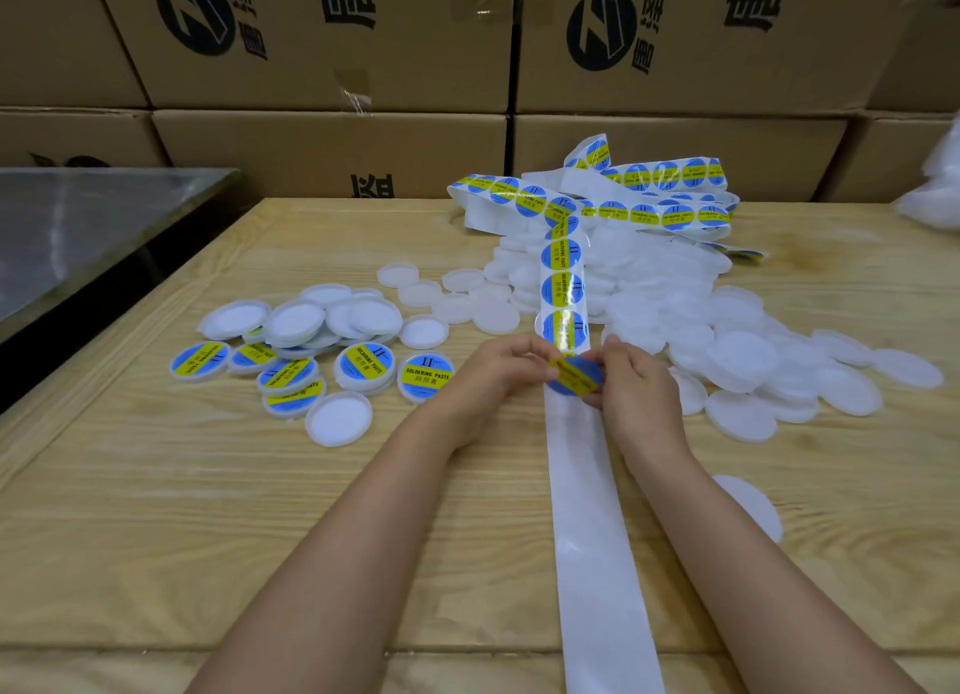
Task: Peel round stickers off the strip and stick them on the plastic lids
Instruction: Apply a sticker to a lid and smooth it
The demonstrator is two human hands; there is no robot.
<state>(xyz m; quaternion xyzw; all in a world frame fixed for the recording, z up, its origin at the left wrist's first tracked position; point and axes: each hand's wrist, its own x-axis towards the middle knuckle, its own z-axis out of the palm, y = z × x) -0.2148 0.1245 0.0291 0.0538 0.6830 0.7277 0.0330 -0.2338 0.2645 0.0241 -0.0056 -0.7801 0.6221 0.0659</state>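
At frame centre both hands meet over the strip (582, 485); the left hand (498, 371) and right hand (634, 381) pinch one sticker (574, 376); lids (727, 330) lie piled at right.

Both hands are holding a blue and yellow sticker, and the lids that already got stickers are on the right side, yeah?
No. In the head view the left hand and right hand do hold the blue and yellow sticker, but the stickered lids lie on the person's left; the right side has plain white lids.
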